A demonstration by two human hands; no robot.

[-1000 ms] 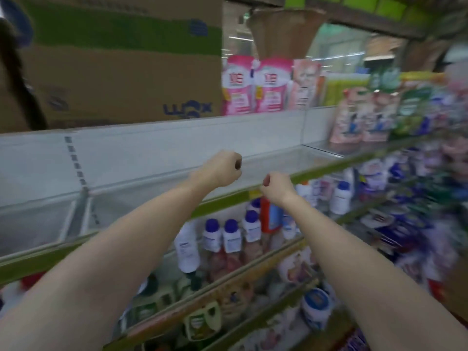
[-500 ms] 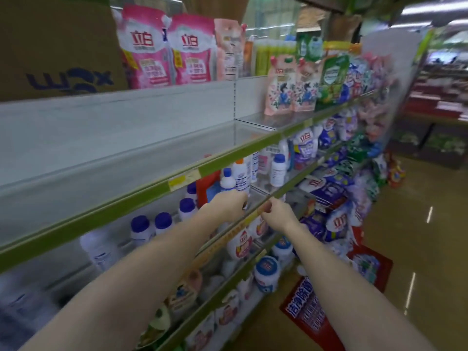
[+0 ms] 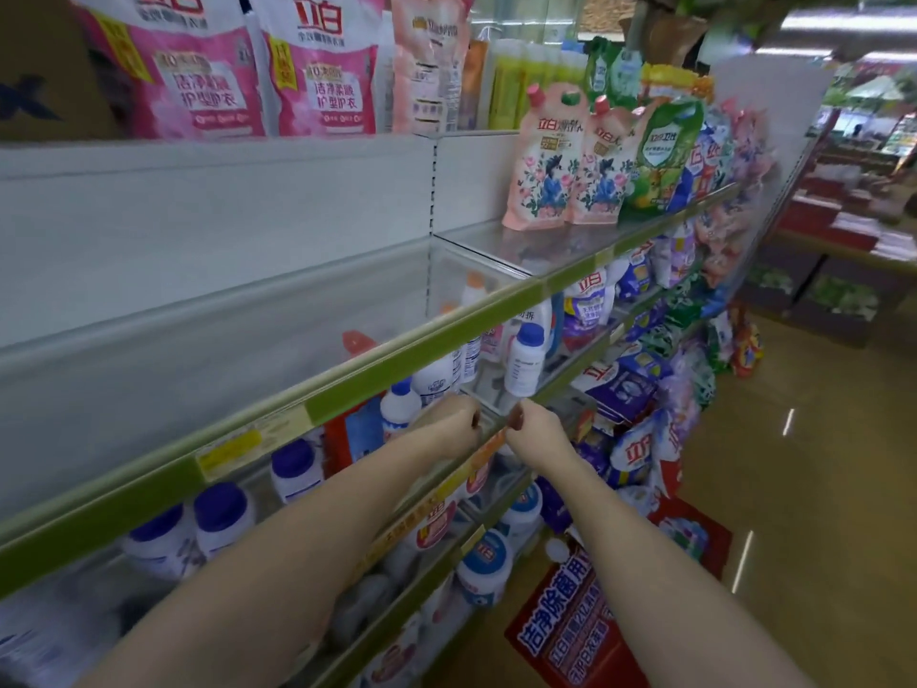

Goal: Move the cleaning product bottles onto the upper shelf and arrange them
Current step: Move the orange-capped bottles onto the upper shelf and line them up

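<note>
Left hand [image 3: 449,423] and right hand [image 3: 533,429]: both curled into fists, thumbs up, side by side but apart, at the front edge of the lower shelf [image 3: 489,432]. Neither holds anything I can see; fingertips are hidden behind the knuckles, so contact with the rail can't be confirmed.

Bottles [image 3: 523,362]: all on the lower shelf. White, blue caps. One stands alone just behind the right hand, more behind the left, a row further left under the upper shelf [image 3: 347,379]. Red jug [image 3: 347,434] sits among them.

Upper shelf: bare along its near stretch, pouches [image 3: 543,166] only at the far end. Nothing moved up yet, by my read.

Risks:
- Little gap between bottle caps and the upper shelf's rail. Lift straight up and the cap hits the rail; pull out first.
- Bottles packed close. Grabbing one could tip a neighbour.
- Clear shelf looks slick; a bottle set near the lip could slide off.
</note>
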